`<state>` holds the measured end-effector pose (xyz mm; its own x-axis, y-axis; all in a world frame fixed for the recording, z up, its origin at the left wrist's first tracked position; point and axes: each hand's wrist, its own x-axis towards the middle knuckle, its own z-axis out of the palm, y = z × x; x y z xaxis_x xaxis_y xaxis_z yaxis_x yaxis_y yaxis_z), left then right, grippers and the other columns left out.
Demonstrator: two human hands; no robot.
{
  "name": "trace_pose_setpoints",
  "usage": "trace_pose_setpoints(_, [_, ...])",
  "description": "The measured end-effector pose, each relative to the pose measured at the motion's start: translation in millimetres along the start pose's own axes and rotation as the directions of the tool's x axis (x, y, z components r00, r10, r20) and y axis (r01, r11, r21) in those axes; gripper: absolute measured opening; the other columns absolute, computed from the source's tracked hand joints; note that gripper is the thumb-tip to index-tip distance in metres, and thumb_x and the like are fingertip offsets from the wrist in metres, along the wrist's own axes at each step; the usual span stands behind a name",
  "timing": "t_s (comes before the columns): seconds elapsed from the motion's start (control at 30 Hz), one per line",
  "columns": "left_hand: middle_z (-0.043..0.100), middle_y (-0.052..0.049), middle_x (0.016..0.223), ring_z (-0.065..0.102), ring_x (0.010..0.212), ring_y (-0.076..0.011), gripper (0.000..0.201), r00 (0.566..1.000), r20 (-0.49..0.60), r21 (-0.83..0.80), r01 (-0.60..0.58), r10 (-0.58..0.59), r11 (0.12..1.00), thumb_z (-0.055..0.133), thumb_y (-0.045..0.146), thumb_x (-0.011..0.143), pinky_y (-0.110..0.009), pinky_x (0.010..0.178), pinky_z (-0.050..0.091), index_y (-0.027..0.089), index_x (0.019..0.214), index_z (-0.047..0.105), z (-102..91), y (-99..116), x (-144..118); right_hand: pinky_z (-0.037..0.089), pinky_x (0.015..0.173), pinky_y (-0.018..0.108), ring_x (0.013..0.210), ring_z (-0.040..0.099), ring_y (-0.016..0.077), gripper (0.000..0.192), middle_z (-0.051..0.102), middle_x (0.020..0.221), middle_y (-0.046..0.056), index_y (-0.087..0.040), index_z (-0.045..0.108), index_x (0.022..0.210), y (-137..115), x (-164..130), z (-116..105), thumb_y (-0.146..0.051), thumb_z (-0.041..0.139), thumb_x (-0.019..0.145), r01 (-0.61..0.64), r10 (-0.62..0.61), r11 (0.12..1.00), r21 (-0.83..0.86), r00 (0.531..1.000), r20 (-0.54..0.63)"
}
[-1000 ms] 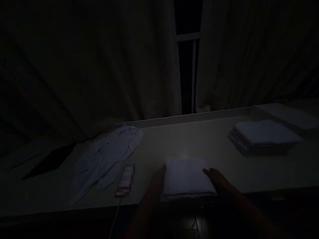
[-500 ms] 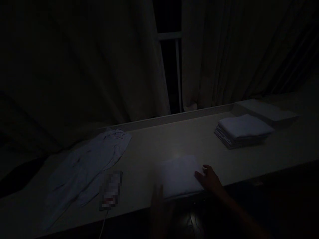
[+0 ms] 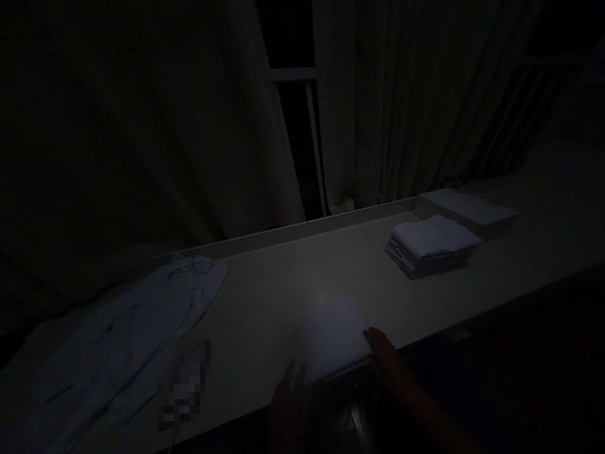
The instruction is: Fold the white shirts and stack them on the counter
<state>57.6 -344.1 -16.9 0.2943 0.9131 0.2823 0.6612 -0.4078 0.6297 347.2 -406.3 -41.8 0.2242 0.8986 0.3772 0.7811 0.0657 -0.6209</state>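
A folded white cloth [image 3: 336, 337] lies at the front edge of the table, its near edge reaching over the dark gap below. My right hand [image 3: 388, 364] grips its right side, thumb at the top edge and the other fingers mostly hidden. Beside the near left corner is my left hand [image 3: 289, 397], dim and slightly blurred, with its fingers stretched out and apart. Whether those fingers touch the cloth is hard to see. To the right stands a stack of folded white cloths [image 3: 432, 243].
A spread-out white garment [image 3: 137, 334] covers the table's left part. In front of it lies a pixelated phone-like thing [image 3: 184, 384] with a cable. A pale box [image 3: 467, 208] sits behind the stack. Curtains [image 3: 212, 126] hang beyond the table's raised back edge [image 3: 283, 233]. The room is very dark.
The view has shifted, so most things sit further left. My right hand has closed on the cloth's right side, and my left hand is still near the left corner.
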Motion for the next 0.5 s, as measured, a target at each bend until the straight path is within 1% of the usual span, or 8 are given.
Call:
trace_pose_setpoints(0.07, [0.044,-0.008,0.145,0.042,0.132,-0.0277,0.046,0.991,-0.018,-0.107,0.128,-0.13,0.986,0.058,0.04,0.082,-0.047,0.109,0.035,0.026,0.125,0.058,-5.4,6.9,-0.1,0.037,0.109,0.048,0.135,0.038,0.0255,0.057,0.043,0.143,0.014,-0.018,0.042,0.14,-3.1,-2.0,-3.4,-0.014,0.039,0.083,-0.006,0.006,1.0,-0.002,1.0,-0.011])
trace_pose_setpoints(0.1, [0.045,-0.01,0.143,0.042,0.131,-0.0287,0.052,0.97,-0.036,-0.173,0.229,-0.239,0.958,0.062,0.045,0.079,-0.047,0.109,0.035,0.023,0.125,0.057,-9.4,10.8,0.1,0.036,0.109,0.049,0.135,0.038,0.0257,0.056,0.043,0.143,0.015,-0.017,0.041,0.14,-4.7,-2.9,-6.5,-0.015,0.04,0.083,-0.017,0.017,1.0,0.016,1.0,-0.018])
trace_pose_setpoints(0.13, [0.049,-0.013,0.139,0.045,0.129,-0.03,0.058,0.928,-0.044,-0.248,0.349,-0.371,0.904,0.064,0.048,0.076,-0.047,0.108,0.037,0.02,0.125,0.055,-13.6,15.0,0.3,0.036,0.109,0.048,0.134,0.038,0.026,0.056,0.043,0.142,0.015,-0.016,0.041,0.14,-6.2,-3.8,-10.4,-0.018,0.041,0.084,-0.033,0.034,0.998,0.044,0.999,-0.023])
trace_pose_setpoints(0.2, [0.057,-0.016,0.125,0.053,0.12,-0.0322,0.064,0.781,0.032,-0.413,0.578,-0.623,0.704,0.067,0.052,0.071,-0.048,0.102,0.043,0.016,0.122,0.054,-21.0,24.5,0.9,0.037,0.108,0.047,0.13,0.043,0.0265,0.056,0.046,0.139,0.017,-0.014,0.04,0.138,-8.5,-5.5,-19.0,-0.025,0.045,0.083,-0.123,0.127,0.986,0.116,0.992,-0.027])
trace_pose_setpoints(0.23, [0.06,-0.016,0.118,0.057,0.114,-0.0327,0.063,0.706,0.101,-0.47,0.655,-0.701,0.592,0.068,0.053,0.07,-0.048,0.097,0.046,0.015,0.118,0.054,-23.3,29.7,1.4,0.039,0.106,0.045,0.127,0.046,0.0267,0.057,0.048,0.137,0.017,-0.014,0.042,0.137,-9.4,-6.0,-23.0,-0.029,0.048,0.083,-0.205,0.211,0.967,0.154,0.977,-0.021])
trace_pose_setpoints(0.3, [0.064,-0.014,0.109,0.062,0.107,-0.0323,0.055,0.599,0.222,-0.55,0.728,-0.769,0.409,0.069,0.053,0.069,-0.046,0.091,0.05,0.017,0.11,0.058,-24.6,40.6,3.2,0.043,0.101,0.041,0.12,0.052,0.0269,0.056,0.053,0.131,0.016,-0.014,0.046,0.132,-11.9,-5.4,-29.0,-0.039,0.05,0.082,-0.404,0.415,0.885,0.23,0.91,0.005])
trace_pose_setpoints(0.4, [0.064,-0.012,0.109,0.064,0.105,-0.0309,0.045,0.511,0.363,-0.66,0.731,-0.779,0.173,0.066,0.051,0.075,-0.045,0.088,0.053,0.022,0.108,0.058,-20.9,52.6,7.8,0.047,0.092,0.038,0.109,0.059,0.0277,0.056,0.061,0.119,0.016,-0.013,0.054,0.12,-18.5,2.2,-30.1,-0.052,0.051,0.08,-0.607,0.621,0.747,0.272,0.783,0.042])
trace_pose_setpoints(0.5, [0.064,-0.011,0.109,0.067,0.1,-0.0288,0.043,0.458,0.489,-0.712,0.702,-0.743,-0.036,0.063,0.042,0.081,-0.047,0.088,0.053,0.021,0.118,0.054,-16.9,50.7,10.8,0.048,0.086,0.037,0.098,0.062,0.0279,0.054,0.065,0.106,0.015,-0.013,0.058,0.11,-27.5,13.7,-24.5,-0.05,0.062,0.071,-0.637,0.649,0.733,0.239,0.76,0.036])
